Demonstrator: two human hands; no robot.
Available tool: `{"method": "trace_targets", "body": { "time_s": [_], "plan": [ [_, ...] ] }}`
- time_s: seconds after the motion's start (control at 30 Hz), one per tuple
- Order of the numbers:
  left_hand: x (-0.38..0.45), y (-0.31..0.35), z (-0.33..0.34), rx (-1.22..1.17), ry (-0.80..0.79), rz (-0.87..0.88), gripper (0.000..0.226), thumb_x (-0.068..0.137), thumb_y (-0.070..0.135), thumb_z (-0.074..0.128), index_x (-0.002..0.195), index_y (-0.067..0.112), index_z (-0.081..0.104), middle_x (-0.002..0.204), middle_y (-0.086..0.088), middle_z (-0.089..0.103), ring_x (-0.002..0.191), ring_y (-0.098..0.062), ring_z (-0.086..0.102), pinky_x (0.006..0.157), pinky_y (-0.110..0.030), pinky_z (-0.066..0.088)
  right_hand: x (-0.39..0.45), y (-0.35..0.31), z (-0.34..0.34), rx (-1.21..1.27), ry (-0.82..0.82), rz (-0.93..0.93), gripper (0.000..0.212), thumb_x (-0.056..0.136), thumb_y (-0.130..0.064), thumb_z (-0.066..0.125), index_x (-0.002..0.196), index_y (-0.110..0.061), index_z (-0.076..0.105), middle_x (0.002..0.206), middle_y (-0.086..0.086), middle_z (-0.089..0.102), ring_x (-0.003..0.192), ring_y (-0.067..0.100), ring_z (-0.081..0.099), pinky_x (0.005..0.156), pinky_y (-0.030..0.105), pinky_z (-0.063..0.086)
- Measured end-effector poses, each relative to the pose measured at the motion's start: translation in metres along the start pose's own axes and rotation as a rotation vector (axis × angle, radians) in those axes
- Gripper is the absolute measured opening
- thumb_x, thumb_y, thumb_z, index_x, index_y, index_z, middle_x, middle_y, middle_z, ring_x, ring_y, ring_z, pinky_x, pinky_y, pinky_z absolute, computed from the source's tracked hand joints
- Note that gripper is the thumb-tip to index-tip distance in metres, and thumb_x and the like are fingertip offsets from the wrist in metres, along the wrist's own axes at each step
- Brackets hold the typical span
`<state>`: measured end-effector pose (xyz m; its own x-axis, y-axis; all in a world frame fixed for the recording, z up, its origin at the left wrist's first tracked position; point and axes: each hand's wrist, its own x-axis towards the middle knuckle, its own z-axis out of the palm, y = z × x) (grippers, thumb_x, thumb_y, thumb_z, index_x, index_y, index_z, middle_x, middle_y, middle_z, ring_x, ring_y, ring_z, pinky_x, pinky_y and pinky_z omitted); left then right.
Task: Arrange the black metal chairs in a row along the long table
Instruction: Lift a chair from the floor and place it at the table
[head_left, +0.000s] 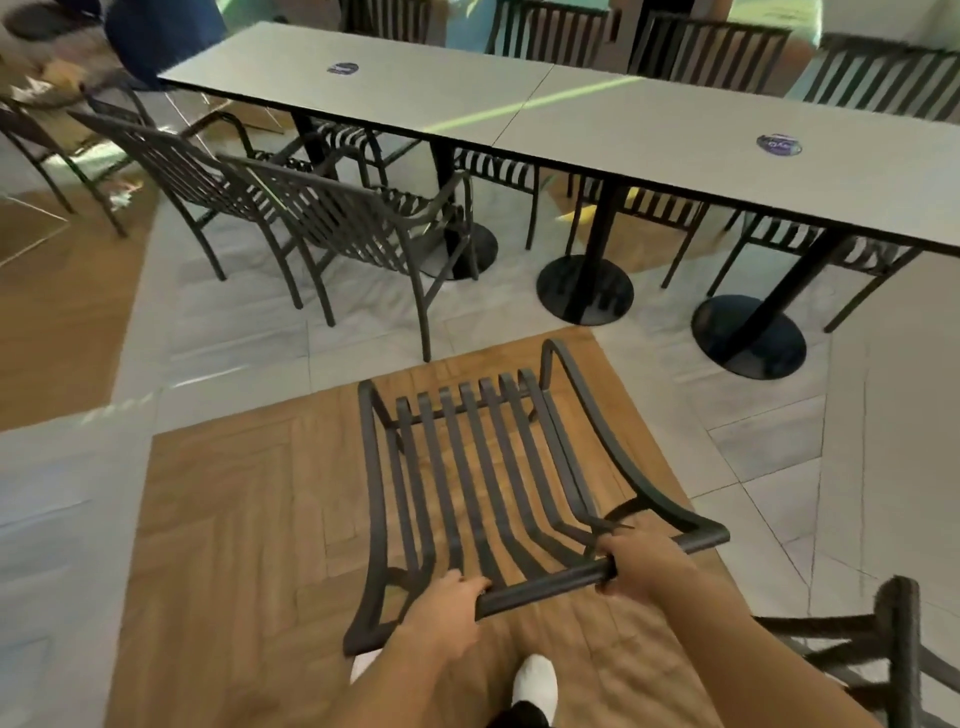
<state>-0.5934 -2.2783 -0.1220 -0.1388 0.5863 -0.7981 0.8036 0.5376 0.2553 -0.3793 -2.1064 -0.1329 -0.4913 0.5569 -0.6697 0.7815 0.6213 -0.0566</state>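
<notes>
A black metal slatted chair (483, 467) stands in front of me on the wood-pattern floor, facing the long grey table (597, 130). My left hand (447, 608) grips the left part of its top back rail and my right hand (639, 561) grips the right part. Two more black chairs (332, 218) stand side by side at the table's left end on the near side. Several others are tucked along the far side (706, 47).
Three round black table bases (584, 288) stand on the grey tiles under the table. Another dark chair (893, 639) is at my lower right. My white shoe (535, 680) is below the held chair. Open tile floor lies between the chair and the table.
</notes>
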Motion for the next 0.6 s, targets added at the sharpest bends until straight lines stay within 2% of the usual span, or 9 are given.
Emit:
{"method": "trace_targets", "body": {
  "time_s": [0.07, 0.13, 0.2, 0.33, 0.47, 0.6],
  "plan": [
    [-0.002, 0.004, -0.007, 0.009, -0.043, -0.021, 0.065, 0.099, 0.007, 0.045, 0.155, 0.041, 0.036, 0.147, -0.006, 0.047, 0.131, -0.029, 0.050, 0.110, -0.042, 0.044, -0.001, 0.001, 0.008, 0.003, 0.060, 0.007, 0.032, 0.093, -0.046, 0.064, 0.123, -0.036, 0.063, 0.123, -0.005, 0.065, 0.114, 0.020, 0.060, 0.099, 0.037, 0.050],
    [-0.006, 0.013, -0.018, 0.034, -0.100, -0.016, 0.070, 0.099, 0.002, 0.041, 0.158, 0.037, 0.033, 0.149, -0.011, 0.046, 0.132, -0.033, 0.050, 0.110, -0.042, 0.043, -0.003, 0.000, 0.015, 0.006, 0.149, 0.017, 0.025, 0.094, -0.045, 0.062, 0.118, -0.038, 0.064, 0.116, -0.008, 0.067, 0.108, 0.017, 0.062, 0.096, 0.034, 0.051],
    [-0.010, 0.021, -0.028, 0.052, -0.137, -0.012, 0.069, 0.101, 0.001, 0.042, 0.161, 0.032, 0.029, 0.153, -0.014, 0.044, 0.137, -0.035, 0.047, 0.114, -0.043, 0.040, -0.006, -0.001, 0.017, -0.005, 0.198, 0.018, 0.021, 0.096, -0.043, 0.061, 0.114, -0.036, 0.066, 0.110, -0.009, 0.068, 0.105, 0.015, 0.063, 0.095, 0.033, 0.052],
    [-0.015, 0.024, -0.037, 0.119, -0.156, -0.016, 0.069, 0.103, -0.001, 0.041, 0.163, 0.030, 0.023, 0.159, -0.015, 0.037, 0.144, -0.036, 0.039, 0.118, -0.045, 0.035, -0.009, -0.008, 0.017, 0.004, 0.197, 0.036, 0.021, 0.097, -0.044, 0.062, 0.112, -0.031, 0.069, 0.107, -0.008, 0.069, 0.103, 0.015, 0.064, 0.095, 0.034, 0.053],
    [-0.012, 0.005, -0.049, 0.181, -0.164, -0.001, 0.072, 0.103, 0.000, 0.045, 0.163, 0.032, 0.022, 0.162, -0.015, 0.032, 0.147, -0.036, 0.034, 0.120, -0.046, 0.032, -0.011, -0.029, 0.025, 0.070, 0.181, 0.076, 0.021, 0.094, -0.048, 0.064, 0.110, -0.034, 0.068, 0.103, -0.010, 0.067, 0.099, 0.013, 0.063, 0.090, 0.033, 0.054],
    [-0.003, -0.025, -0.066, 0.212, -0.189, 0.002, 0.069, 0.104, 0.009, 0.049, 0.162, 0.035, 0.024, 0.160, -0.016, 0.032, 0.146, -0.039, 0.034, 0.120, -0.049, 0.031, -0.011, -0.060, 0.030, 0.124, 0.187, 0.122, 0.020, 0.096, -0.047, 0.061, 0.108, -0.034, 0.068, 0.103, -0.009, 0.067, 0.098, 0.014, 0.065, 0.088, 0.033, 0.055]
  ]
}}
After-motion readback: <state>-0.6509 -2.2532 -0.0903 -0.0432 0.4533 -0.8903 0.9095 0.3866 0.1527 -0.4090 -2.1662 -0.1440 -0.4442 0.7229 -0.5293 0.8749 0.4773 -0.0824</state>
